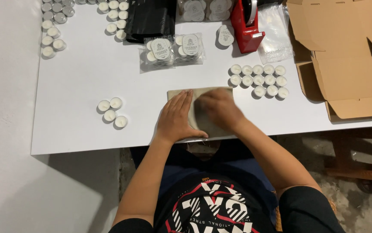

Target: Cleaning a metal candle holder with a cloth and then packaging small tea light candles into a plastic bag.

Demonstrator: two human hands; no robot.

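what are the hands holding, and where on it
Nothing is gripped: left hand and right hand press flat on the top face of a beige cloth pouch.

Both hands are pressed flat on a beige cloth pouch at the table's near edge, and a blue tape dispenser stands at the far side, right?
Not quite: the head view shows the tape dispenser is red, not blue. Everything else holds.

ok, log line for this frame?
left hand: flat on cloth pouch | right hand: on pouch, blurred | tealights: grouped right of pouch | table: white
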